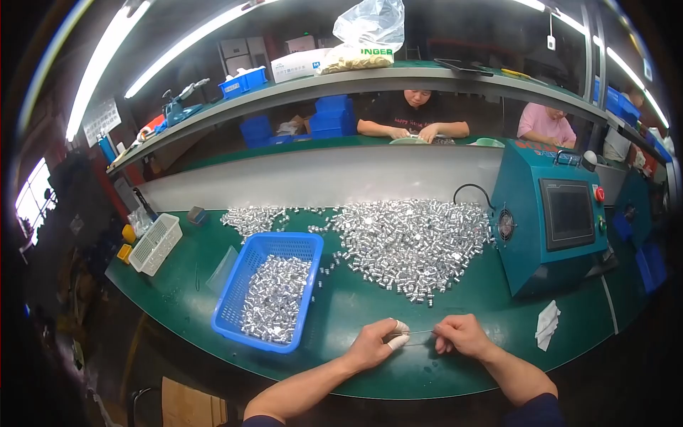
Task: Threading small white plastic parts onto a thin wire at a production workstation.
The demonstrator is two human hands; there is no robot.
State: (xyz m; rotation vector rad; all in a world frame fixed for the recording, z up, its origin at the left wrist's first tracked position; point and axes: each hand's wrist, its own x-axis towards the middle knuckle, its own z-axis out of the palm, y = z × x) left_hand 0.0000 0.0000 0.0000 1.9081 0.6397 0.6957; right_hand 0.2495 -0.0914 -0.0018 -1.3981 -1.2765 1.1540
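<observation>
A wide fisheye camera worn on the head, the left of a pair, faces forward and down across the near edge of the green worktop (341, 309), the left hand (373, 343) and right hand (462, 336) close below, its bowed view reaching beyond the far edge to overhead lights (105, 64).

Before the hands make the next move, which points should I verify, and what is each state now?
1. Left hand holding the thin strand: ok.
2. Right hand holding it too: ok.
3. White finger covers on left hand: ok.
4. Blue basket upright: ok.
5. All metal pieces inside basket: not ok, many lie on the table.
6. Teal machine powered: cannot tell, screen looks dark.
</observation>
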